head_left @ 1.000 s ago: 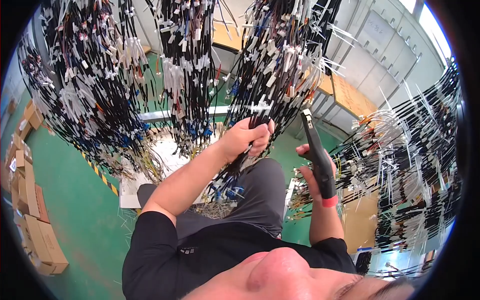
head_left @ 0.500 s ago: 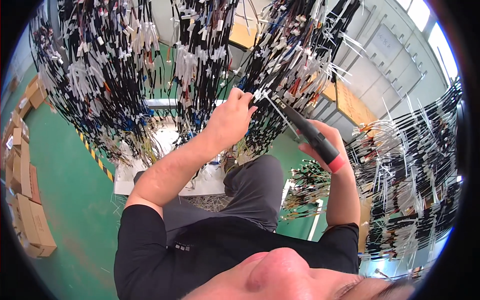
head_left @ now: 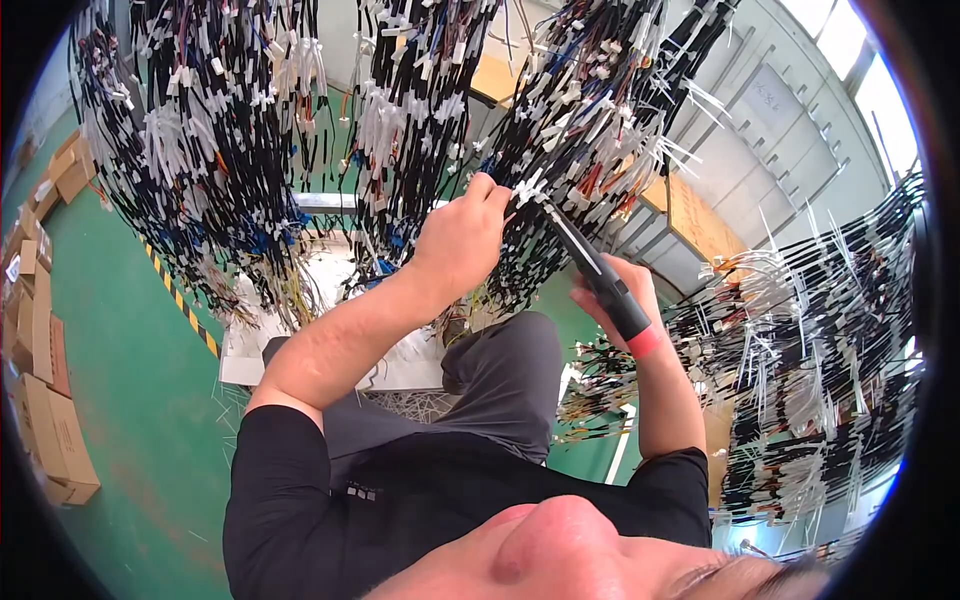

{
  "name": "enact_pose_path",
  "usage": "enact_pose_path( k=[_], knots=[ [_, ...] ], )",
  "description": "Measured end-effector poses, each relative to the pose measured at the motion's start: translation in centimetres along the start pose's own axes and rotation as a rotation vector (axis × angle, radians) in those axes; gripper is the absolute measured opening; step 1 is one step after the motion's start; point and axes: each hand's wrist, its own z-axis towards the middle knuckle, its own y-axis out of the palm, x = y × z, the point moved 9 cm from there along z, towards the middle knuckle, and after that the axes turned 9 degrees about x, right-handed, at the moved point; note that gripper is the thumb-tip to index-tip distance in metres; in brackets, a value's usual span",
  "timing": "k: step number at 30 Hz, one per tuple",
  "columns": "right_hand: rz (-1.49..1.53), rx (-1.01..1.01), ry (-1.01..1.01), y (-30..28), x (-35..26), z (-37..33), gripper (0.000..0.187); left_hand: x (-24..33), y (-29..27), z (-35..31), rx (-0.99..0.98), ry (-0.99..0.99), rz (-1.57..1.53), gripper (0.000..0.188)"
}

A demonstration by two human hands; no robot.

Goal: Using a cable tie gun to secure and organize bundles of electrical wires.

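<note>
Toward twelve o'clock, the left hand (head_left: pixel 462 238) curls its fingers closed on hanging black cables (head_left: pixel 527 246), right beside white clips (head_left: pixel 528 192) at one o'clock; its fingertips are hidden. At three o'clock, the right hand (head_left: pixel 642 288) wraps around a black tool (head_left: pixel 602 280), nose near the clips. Steady cables and a straight nose probably work best. Dense neighbouring bundles (head_left: pixel 200 150) at ten crowd the reach; boxes (head_left: pixel 60 440) lie toward eight.

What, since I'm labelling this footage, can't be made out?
In the head view:
Left grip: palm, hidden by its own back.
Right grip: palm, hidden by the black tool.
Tool tip: too small to tell whether it touches the white plugs.
Hanging wires: tops cut by the upper edge.
</note>
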Motion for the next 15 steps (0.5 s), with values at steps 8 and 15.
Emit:
enact_pose_path(
  k=[8, 15],
  knots=[
    [-0.287, 0.353, -0.469, -0.9, -3.1, -0.7, 0.042, -2.5, 1.8, 0.2, -0.210, -0.187, -0.279, 0.026],
    [0.372, 0.153, -0.150, 6.0, 1.4, -1.5, 0.045, -3.2, 7.2, -5.2, -0.590, -0.660, -1.628, 0.089]
  ],
)
